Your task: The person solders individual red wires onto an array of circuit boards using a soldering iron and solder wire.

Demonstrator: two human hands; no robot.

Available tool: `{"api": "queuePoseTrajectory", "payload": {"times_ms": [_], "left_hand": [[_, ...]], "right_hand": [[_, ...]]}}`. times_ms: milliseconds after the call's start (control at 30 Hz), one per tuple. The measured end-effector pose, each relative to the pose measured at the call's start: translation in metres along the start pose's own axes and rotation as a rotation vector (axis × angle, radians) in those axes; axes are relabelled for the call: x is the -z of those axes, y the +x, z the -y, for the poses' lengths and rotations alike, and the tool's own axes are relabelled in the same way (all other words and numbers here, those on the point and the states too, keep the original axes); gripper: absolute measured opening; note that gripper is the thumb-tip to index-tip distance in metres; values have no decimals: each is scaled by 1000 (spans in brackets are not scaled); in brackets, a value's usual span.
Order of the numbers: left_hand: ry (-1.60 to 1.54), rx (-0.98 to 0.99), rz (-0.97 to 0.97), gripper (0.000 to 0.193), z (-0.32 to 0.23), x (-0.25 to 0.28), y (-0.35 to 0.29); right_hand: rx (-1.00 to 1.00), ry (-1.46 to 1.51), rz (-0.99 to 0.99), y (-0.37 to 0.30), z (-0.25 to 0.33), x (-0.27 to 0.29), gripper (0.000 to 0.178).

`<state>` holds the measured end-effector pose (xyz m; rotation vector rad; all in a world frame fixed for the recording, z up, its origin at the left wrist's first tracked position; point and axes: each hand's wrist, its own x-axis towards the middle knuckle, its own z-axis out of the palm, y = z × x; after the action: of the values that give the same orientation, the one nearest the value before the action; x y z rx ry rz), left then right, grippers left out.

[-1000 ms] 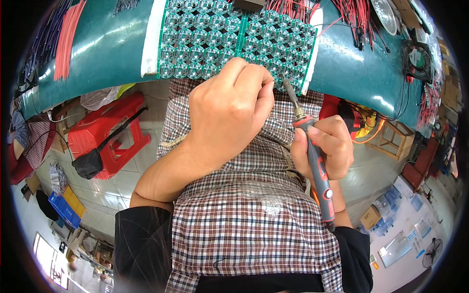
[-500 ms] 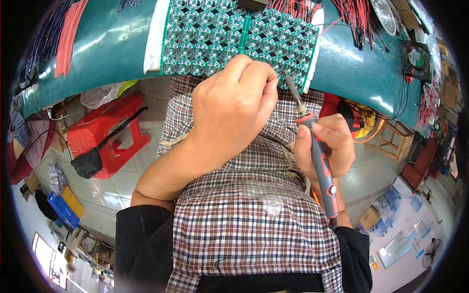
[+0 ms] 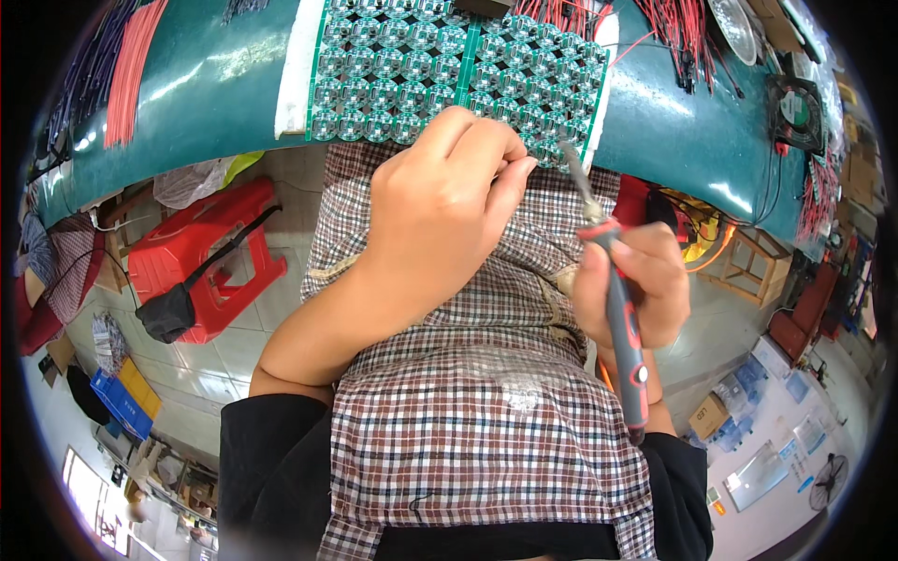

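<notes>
A panel of small round green circuit boards (image 3: pixel 391 67) lies on a white backing board (image 3: pixel 296 79) at the table's near edge. My left hand (image 3: pixel 440 201) is at the panel's near edge, with thumb and forefinger pinched together. Whatever those fingers hold, if anything, is too small to make out. In my right hand (image 3: pixel 650 280) is a grey and red soldering iron (image 3: pixel 624 332), gripped like a pen. Its tip points up toward the panel's near right corner, to the right of my left fingertips. Whether the tip touches a board I cannot tell.
Red wires (image 3: pixel 669 37) and a small black fan (image 3: pixel 795 112) lie at the right of the green table (image 3: pixel 215 84). Salmon-pink wires (image 3: pixel 137 75) lie at its left. Below stand a red plastic stool (image 3: pixel 210 257) and, to the right, a wooden stool (image 3: pixel 753 266).
My right hand has moved right with the soldering iron, drawing its tip away from my left fingertips. My left hand has barely moved and stays pinched.
</notes>
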<state>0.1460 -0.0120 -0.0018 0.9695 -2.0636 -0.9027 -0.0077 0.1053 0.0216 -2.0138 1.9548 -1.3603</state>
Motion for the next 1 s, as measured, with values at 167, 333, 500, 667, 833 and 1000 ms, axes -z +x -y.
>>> {"api": "queuePoseTrajectory", "payload": {"times_ms": [167,333,500,667,833,1000], "left_hand": [[2,-13,7,14,0,5,-9],[12,-45,-29,16,5,0,-12],[31,-60,-43,16,6,-3,-12],[42,-50,-20,14,7,-6,-12],[55,-68,-18,14,8,-7,-14],[85,-81,12,13,6,-7,-13]], "right_hand": [[10,16,29,-4,1,13,29],[35,26,87,-6,3,9,30],[47,23,66,-7,-1,3,30],[56,43,44,-9,-5,-3,30],[76,9,61,-12,-4,-4,32],[66,-28,74,-10,0,-5,33]]}}
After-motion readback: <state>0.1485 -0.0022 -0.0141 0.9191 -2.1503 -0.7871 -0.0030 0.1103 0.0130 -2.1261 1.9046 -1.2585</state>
